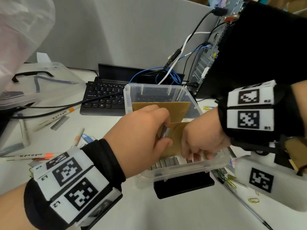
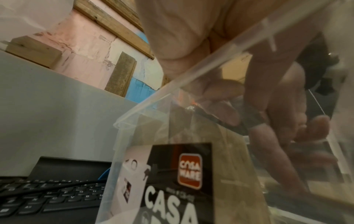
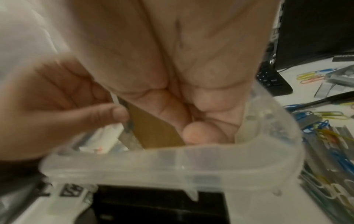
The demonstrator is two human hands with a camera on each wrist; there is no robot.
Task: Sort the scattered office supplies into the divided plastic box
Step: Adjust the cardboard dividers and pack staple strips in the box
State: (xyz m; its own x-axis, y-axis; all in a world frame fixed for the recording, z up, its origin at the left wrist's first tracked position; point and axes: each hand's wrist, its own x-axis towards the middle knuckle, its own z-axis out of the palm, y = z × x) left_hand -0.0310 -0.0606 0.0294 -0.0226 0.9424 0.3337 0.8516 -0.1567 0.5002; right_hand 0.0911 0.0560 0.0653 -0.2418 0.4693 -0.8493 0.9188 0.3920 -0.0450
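Observation:
A clear plastic box [image 1: 182, 170] stands mid-desk, split by brown cardboard dividers [image 1: 166, 108]. My left hand [image 1: 164, 135] is over the box and pinches a grey strip of staples [image 3: 126, 130] against a divider [image 3: 153, 128]. More staple strips [image 1: 166, 163] lie on the floor of the near compartment. My right hand [image 1: 197, 155] reaches down into that compartment just right of the divider. Whether its fingers [image 2: 287, 159] hold anything is hidden. The box rim [image 3: 172, 160] crosses the right wrist view, and the left wrist looks through a labelled box wall [image 2: 172, 174].
A black keyboard [image 1: 103, 98] and cables lie behind the box, with a computer tower [image 1: 216, 52] at back right. Markers [image 1: 54, 118], loose staple strips [image 1: 59, 122] and the box lid [image 1: 41, 80] are at left. Paper clips [image 1: 230, 181] and a pen [image 1: 245, 205] lie at right.

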